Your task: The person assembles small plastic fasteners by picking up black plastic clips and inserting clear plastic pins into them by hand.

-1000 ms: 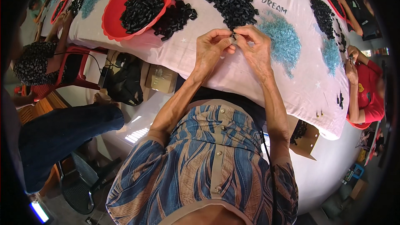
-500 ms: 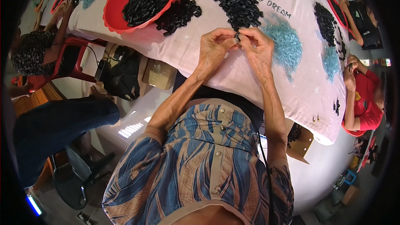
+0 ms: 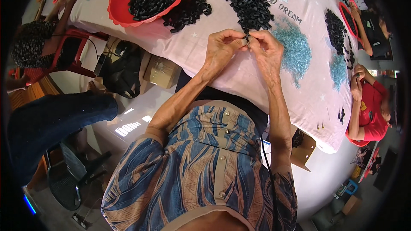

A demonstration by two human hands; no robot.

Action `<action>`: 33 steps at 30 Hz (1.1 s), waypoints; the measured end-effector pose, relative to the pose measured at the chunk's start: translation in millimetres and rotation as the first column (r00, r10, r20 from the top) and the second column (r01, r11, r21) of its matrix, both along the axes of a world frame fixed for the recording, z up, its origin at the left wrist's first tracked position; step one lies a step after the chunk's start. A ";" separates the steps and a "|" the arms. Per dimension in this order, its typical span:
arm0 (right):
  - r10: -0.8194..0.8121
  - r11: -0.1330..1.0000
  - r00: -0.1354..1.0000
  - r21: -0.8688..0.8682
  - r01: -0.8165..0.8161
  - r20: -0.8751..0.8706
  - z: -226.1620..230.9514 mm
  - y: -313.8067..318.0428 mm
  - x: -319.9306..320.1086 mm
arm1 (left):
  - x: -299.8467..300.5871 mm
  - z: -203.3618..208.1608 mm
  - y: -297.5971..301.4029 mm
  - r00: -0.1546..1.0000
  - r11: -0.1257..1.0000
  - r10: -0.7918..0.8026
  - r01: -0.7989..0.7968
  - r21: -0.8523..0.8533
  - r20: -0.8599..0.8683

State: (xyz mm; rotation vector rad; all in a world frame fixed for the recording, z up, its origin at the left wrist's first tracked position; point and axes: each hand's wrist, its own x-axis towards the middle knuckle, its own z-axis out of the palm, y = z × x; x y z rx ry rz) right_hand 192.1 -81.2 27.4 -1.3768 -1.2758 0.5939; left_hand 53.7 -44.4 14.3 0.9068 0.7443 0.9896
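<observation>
My left hand (image 3: 221, 52) and my right hand (image 3: 267, 53) meet over the near part of the pink cloth. Their fingertips pinch together around a small black piece (image 3: 247, 36), mostly hidden by the fingers. Just beyond them lies a long heap of small black pieces (image 3: 246, 0), its narrow near end almost reaching my fingertips. Beside my right hand spreads a pile of thin, shiny teal bits (image 3: 294, 47), too small to make out singly.
A red scalloped bowl (image 3: 114, 12) of black pieces stands at the far left, with a loose black heap (image 3: 189, 12) beside it. A person in a red top (image 3: 371, 107) works at the right edge. A cardboard box (image 3: 305, 147) sits below the cloth's edge.
The whole view has shifted slightly. Both hands stay pinched together at the same place, with only small finger movements.
</observation>
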 end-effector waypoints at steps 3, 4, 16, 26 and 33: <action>0.010 0.998 0.998 0.056 -0.013 0.058 -3.7 1.0 0.8 | -0.2 4.0 -0.9 1.000 1.000 0.008 -0.008 -0.009 -0.023; 0.011 0.998 0.998 0.054 -0.014 0.058 -3.2 0.4 0.6 | -0.5 4.2 -1.2 0.999 1.000 0.009 -0.010 -0.004 -0.044; 0.044 0.995 0.996 0.084 -0.050 0.080 -3.2 0.0 1.4 | -3.7 8.5 -0.3 0.997 1.000 -0.003 0.005 0.019 -0.075; 0.055 0.994 0.991 0.091 -0.067 0.122 -2.1 0.6 0.6 | -1.7 4.1 1.2 0.998 1.000 0.005 -0.003 0.031 -0.067; 0.034 0.992 0.981 0.114 -0.057 0.192 2.2 0.7 -0.5 | -1.9 -0.7 4.0 1.000 1.000 -0.019 0.019 0.008 0.008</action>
